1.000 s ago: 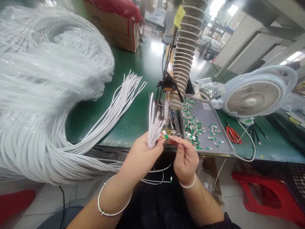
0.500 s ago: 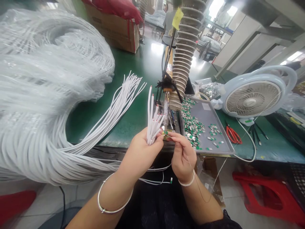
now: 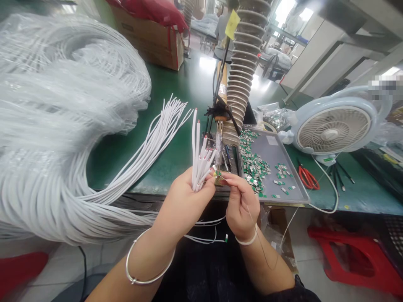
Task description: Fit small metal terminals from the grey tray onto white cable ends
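Poking above L hand (image 3: 184,205) grip: cable ends (image 3: 200,161)

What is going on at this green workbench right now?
The left hand grips a bunch of white cables, ends pointing up. The right hand pinches a small green part with its fingers at one cable end, just below the tip of the mounted soldering iron. More green parts lie on the grey tray to the right, and a large coil of white cable fills the left side.

Left hand (image 3: 185,205) fisted upright, right hand (image 3: 241,205) pinched shut beside it, forearms converging
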The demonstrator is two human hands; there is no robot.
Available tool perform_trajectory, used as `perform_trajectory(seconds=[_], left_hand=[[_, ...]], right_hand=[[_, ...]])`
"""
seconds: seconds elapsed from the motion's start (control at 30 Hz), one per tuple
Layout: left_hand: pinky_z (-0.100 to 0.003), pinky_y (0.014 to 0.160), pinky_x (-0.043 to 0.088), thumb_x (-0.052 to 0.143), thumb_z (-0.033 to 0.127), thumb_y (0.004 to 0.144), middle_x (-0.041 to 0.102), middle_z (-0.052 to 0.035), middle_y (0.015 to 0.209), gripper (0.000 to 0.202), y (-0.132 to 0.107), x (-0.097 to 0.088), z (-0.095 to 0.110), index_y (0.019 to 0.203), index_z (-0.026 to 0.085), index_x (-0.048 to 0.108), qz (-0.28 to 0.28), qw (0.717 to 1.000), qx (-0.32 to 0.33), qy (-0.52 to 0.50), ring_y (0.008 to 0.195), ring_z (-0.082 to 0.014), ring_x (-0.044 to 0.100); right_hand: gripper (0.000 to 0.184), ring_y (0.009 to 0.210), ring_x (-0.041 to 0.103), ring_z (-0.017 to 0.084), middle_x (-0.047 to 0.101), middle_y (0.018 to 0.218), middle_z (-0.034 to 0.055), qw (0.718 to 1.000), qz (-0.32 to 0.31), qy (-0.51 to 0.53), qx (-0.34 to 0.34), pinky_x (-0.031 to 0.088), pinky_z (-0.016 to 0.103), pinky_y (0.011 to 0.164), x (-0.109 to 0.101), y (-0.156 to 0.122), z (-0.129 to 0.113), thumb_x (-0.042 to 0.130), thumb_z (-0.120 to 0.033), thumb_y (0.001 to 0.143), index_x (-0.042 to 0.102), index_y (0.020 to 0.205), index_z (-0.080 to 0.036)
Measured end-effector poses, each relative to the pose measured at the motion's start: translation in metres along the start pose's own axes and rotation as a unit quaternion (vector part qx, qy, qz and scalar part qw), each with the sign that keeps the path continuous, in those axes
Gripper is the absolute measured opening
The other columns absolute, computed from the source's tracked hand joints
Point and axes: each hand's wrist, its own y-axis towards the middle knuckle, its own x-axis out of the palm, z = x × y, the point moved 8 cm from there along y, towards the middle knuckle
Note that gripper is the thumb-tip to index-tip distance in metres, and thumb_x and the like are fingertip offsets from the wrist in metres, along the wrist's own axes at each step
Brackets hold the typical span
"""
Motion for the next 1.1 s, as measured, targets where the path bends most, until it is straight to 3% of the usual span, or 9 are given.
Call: perform_trajectory(seconds=[0.37,0.57,0.73,0.83,0.87,0.93,1.0,1.1], left_hand=[[-0.028,0.077,0.044,0.057,0.030,0.078,0.065,-0.0004,0.087,0.011,0.000,0.001,-0.004,0.083,0.020,0.060,-0.002,1.000,0.010,-0.022,0.086,-0.0182,0.058],[-0.028,0.075,0.044,0.053,0.031,0.082,0.062,-0.0007,0.083,0.013,-0.007,0.006,-0.013,0.082,0.020,0.058,-0.041,0.999,0.019,-0.003,0.080,-0.0172,0.057],[-0.028,0.066,0.043,0.043,0.039,0.087,0.058,-0.0008,0.065,0.030,-0.018,0.013,-0.029,0.075,0.018,0.062,-0.105,0.994,0.010,0.027,0.064,-0.0162,0.053],[-0.030,0.080,0.043,0.047,0.041,0.085,0.065,-0.0075,0.094,0.031,-0.021,0.001,-0.040,0.076,0.018,0.065,-0.051,0.999,-0.009,0.004,0.087,-0.0200,0.058],[-0.030,0.082,0.043,0.048,0.042,0.084,0.065,-0.0080,0.096,0.032,-0.022,-0.003,-0.042,0.074,0.018,0.065,-0.033,0.999,-0.012,0.001,0.090,-0.0206,0.058],[-0.029,0.073,0.044,0.047,0.043,0.085,0.064,-0.0051,0.079,0.032,-0.022,-0.006,-0.047,0.073,0.018,0.064,-0.031,0.999,-0.019,-0.012,0.077,-0.0182,0.058],[-0.026,0.058,0.042,0.046,0.043,0.085,0.054,0.0007,0.060,0.030,-0.021,-0.002,-0.051,0.075,0.019,0.060,-0.067,0.997,-0.034,-0.033,0.057,-0.0141,0.050],[-0.024,0.053,0.039,0.054,0.040,0.081,0.051,0.0014,0.065,0.024,-0.020,0.008,-0.055,0.072,0.019,0.055,-0.137,0.987,-0.039,-0.077,0.053,-0.0107,0.044]], right_hand=[[0.028,0.100,0.063,0.018,0.066,0.103,0.0073,1.000,-0.012,0.001,-0.006,0.055,0.038,0.083,0.001,0.000,-0.003,0.041,-0.006,0.086,0.057,0.104,-0.022],[0.025,0.094,0.063,0.019,0.066,0.095,0.0074,0.999,-0.017,-0.030,-0.003,0.054,0.039,0.080,-0.003,-0.005,-0.003,0.041,-0.007,0.086,0.056,0.099,-0.021],[0.026,0.087,0.062,0.017,0.064,0.090,0.0069,0.997,-0.054,-0.056,-0.006,0.054,0.035,0.076,-0.004,-0.012,-0.008,0.040,-0.005,0.084,0.055,0.100,-0.020],[0.025,0.084,0.061,0.016,0.063,0.086,0.0060,0.995,-0.069,-0.066,0.001,0.053,0.034,0.073,-0.008,-0.017,-0.010,0.040,-0.005,0.084,0.055,0.099,-0.020],[0.025,0.082,0.061,0.016,0.062,0.084,0.0052,0.995,-0.072,-0.072,0.005,0.053,0.034,0.072,-0.011,-0.019,-0.010,0.040,-0.005,0.085,0.054,0.099,-0.020],[0.027,0.079,0.060,0.015,0.062,0.081,0.0038,0.993,-0.072,-0.092,0.009,0.052,0.033,0.071,-0.019,-0.019,-0.009,0.039,-0.005,0.085,0.054,0.101,-0.021],[0.028,0.078,0.060,0.015,0.061,0.082,0.0035,0.989,-0.064,-0.131,0.012,0.051,0.032,0.071,-0.030,-0.016,-0.006,0.039,-0.005,0.085,0.053,0.104,-0.021],[0.025,0.082,0.059,0.017,0.062,0.087,0.0056,0.974,-0.068,-0.217,0.021,0.049,0.034,0.074,-0.048,-0.004,0.004,0.038,-0.009,0.086,0.054,0.102,-0.021]])
